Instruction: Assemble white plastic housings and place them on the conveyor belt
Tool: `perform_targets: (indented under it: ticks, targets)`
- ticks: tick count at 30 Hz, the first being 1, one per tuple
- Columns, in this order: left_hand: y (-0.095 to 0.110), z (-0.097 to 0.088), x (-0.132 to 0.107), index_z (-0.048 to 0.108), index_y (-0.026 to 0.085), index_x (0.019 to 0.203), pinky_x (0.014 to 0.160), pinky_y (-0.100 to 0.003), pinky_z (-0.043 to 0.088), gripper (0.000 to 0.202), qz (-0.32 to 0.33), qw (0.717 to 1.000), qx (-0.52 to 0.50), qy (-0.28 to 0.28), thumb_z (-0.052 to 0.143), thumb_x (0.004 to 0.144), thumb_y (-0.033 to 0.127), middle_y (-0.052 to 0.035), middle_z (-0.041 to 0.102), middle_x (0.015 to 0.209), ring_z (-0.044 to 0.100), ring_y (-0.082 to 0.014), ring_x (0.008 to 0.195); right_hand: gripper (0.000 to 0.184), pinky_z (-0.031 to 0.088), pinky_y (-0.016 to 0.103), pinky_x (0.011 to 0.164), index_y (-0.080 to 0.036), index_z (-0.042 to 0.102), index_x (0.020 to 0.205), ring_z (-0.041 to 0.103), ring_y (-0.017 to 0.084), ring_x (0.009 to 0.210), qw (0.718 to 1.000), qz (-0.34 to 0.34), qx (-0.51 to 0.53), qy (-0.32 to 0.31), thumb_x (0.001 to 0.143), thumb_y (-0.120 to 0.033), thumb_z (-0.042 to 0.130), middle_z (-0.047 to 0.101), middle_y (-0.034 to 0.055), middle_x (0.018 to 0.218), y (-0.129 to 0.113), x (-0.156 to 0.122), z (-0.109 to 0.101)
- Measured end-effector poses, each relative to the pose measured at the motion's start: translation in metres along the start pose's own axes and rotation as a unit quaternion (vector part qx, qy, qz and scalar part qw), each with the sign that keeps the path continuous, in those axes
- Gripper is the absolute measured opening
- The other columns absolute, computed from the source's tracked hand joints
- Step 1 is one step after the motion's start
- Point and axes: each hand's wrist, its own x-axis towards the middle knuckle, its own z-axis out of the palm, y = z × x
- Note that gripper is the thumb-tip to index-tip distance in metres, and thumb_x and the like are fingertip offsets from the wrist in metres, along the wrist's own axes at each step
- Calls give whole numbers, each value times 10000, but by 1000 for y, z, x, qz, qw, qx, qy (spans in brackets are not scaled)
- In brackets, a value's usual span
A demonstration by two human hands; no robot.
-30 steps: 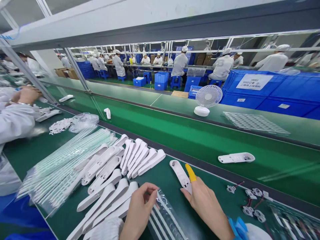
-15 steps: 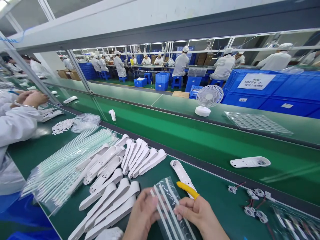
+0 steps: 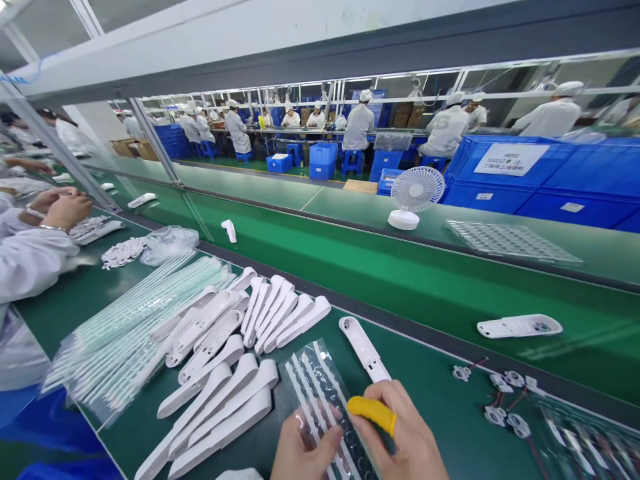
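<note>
My left hand grips a clear plastic sheet bearing white strips and rows of clear round pieces, its thumb pressed on top. At the sheet's right edge is my right hand, closed, with a yellow finger cot on one finger; its thumb tip is partly hidden. Just beyond the hands lies a white elongated shell, hollow side up. To the left, several white handle-like shells lie in overlapping rows.
Bundled pale-green strips in plastic lie at left, near a co-worker's hands. A green conveyor carries a white shell. Small wired parts lie at right. Across stand a white fan and blue bins.
The sheet has shifted left and tilted. My left thumb now lies across it, and my right finger with the cot has curled in. The shell on the conveyor has moved right.
</note>
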Motion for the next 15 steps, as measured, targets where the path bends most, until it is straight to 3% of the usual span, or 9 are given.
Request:
perform_targets:
  ticks: [8,15]
  targets:
    - [-12,4,-1,601,128,703,470,-239,447,389,82,995,59,-7,565,669,514,-44,599,563,521,-150,483,152,445,264,609,-223,509,745,517,155,693,996,-30,-63,-63,861,-202,413,513,13,744,-6,-6,4]
    - [-26,1,3,607,132,691,544,-250,441,295,132,979,156,7,508,721,408,-66,610,635,526,-163,546,180,427,297,631,-213,536,737,522,173,721,987,-61,-130,-79,834,-133,406,542,23,751,-6,-9,8]
